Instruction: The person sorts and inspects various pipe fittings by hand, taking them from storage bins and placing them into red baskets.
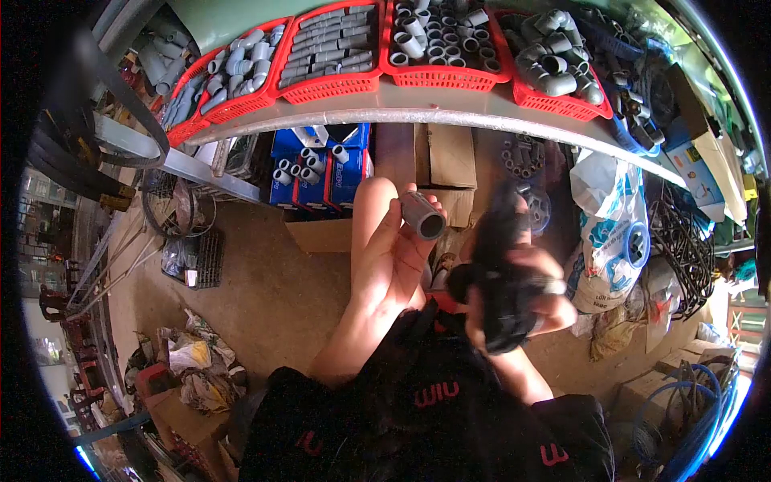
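A short grey pipe fitting (422, 217) is held in my left hand (387, 257), its open round end facing down and to the right. Fingers and thumb are wrapped round its upper part. On the right, my right hand (540, 297) is closed round a dark black object (502, 281). Motion smears that object, and I cannot make out what it is. The two hands are apart, below the front edge of the shelf.
Red baskets of grey pipe fittings (446, 77) line the shelf (434, 118). Blue boxes (317, 189) with fittings on top stand beneath it. Printed sacks (606, 241) are at the right, cardboard (183, 418) at lower left, and blue tubing (683, 402) at lower right.
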Demonstrator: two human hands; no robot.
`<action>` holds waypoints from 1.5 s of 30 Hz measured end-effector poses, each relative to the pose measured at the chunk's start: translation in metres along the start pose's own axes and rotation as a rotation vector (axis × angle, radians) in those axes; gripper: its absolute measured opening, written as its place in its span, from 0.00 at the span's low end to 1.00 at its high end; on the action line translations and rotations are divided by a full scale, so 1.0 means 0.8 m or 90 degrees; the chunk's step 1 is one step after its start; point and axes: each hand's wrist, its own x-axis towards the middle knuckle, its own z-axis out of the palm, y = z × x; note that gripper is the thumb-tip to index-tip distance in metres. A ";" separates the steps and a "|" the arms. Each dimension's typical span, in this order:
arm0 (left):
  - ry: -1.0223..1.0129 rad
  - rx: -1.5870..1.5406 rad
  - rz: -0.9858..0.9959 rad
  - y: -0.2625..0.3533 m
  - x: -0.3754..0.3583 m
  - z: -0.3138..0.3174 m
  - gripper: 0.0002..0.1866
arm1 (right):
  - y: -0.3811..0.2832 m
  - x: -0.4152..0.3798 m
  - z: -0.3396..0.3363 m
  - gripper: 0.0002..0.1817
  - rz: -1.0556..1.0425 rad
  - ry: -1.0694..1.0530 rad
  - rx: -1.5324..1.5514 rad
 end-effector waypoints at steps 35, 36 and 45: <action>0.010 0.181 0.134 0.006 -0.006 0.012 0.11 | -0.015 0.011 -0.004 0.33 0.066 -0.129 0.129; 0.008 0.177 0.126 0.006 -0.007 0.013 0.11 | -0.013 0.006 -0.003 0.32 0.087 -0.118 0.170; -0.186 0.530 0.123 0.008 -0.028 0.025 0.19 | -0.012 0.016 0.002 0.27 0.013 -0.181 0.164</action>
